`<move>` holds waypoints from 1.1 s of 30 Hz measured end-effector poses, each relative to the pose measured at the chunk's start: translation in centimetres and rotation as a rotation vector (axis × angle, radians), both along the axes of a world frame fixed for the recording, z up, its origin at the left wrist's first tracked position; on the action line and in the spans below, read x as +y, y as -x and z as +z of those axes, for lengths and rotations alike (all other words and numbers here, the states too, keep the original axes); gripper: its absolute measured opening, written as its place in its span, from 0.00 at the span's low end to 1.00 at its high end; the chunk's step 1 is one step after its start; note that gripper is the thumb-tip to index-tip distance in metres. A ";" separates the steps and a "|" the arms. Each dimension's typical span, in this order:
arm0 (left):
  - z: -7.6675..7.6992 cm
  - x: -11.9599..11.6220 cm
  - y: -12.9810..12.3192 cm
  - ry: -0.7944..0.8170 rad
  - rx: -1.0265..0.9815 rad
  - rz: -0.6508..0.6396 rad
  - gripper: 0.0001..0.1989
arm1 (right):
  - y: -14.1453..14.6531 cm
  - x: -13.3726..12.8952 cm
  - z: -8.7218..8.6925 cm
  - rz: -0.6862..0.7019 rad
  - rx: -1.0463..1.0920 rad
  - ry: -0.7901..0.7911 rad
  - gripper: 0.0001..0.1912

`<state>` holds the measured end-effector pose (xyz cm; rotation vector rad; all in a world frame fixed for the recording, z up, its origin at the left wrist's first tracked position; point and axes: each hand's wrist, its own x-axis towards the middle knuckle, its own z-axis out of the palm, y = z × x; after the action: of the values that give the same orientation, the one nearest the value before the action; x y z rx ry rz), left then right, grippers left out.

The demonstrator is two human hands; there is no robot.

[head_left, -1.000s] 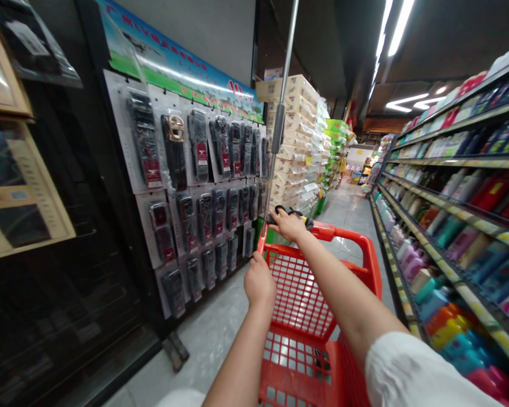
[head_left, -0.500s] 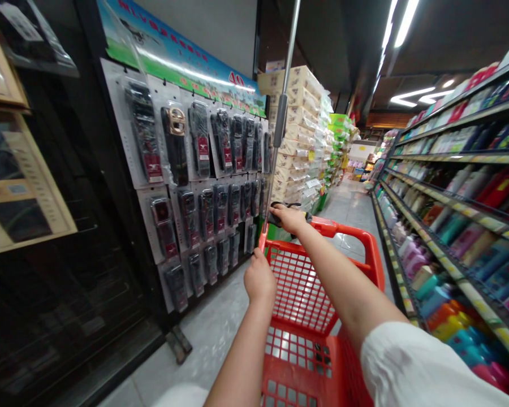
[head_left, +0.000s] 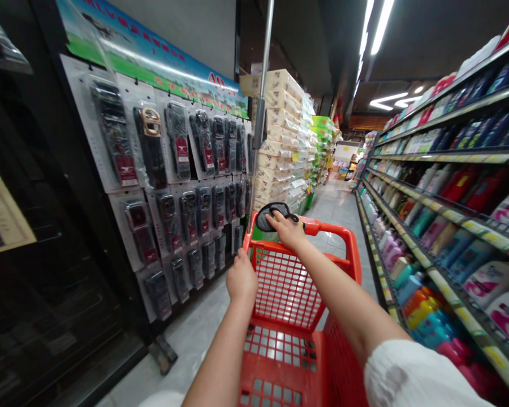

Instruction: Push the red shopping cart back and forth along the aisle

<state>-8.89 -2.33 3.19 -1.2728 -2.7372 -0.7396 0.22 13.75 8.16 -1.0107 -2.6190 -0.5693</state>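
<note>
The red plastic shopping cart (head_left: 282, 282) has a lattice basket and stands in front of me. My left hand (head_left: 242, 278) is closed round the cart's left rim. Above the handlebar (head_left: 309, 226), my right hand (head_left: 287, 229) holds a flat, dark grey oval item (head_left: 268, 219) with a black edge and a looped black cord; its kind is unclear. A thin metal pole (head_left: 266, 51) with a grey sleeve (head_left: 259, 123) rises beside the cart's front left corner. The visible basket floor has square holes.
On the left, a display board (head_left: 123, 226) carries several packaged belts (head_left: 151, 141). Beyond it stand stacked cream cartons (head_left: 275, 147) and green packages (head_left: 321, 133). Shelves of bottles (head_left: 445, 226) line the right side. Tiled aisle floor (head_left: 333, 206) runs ahead.
The scene has shifted left in view, with the cart and both hands. The dark grey item in my right hand has turned to show its broad face. My left hand still grips the rim.
</note>
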 end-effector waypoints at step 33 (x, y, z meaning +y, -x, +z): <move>1.4 -0.3 0.2 0.012 -0.023 -0.011 0.13 | -16.0 2.6 2.6 -0.386 -0.207 -0.028 0.20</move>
<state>-9.10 -2.60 4.56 -1.2910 -2.7591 -0.7447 16.20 16.40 10.80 -1.5378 -2.5880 -0.8340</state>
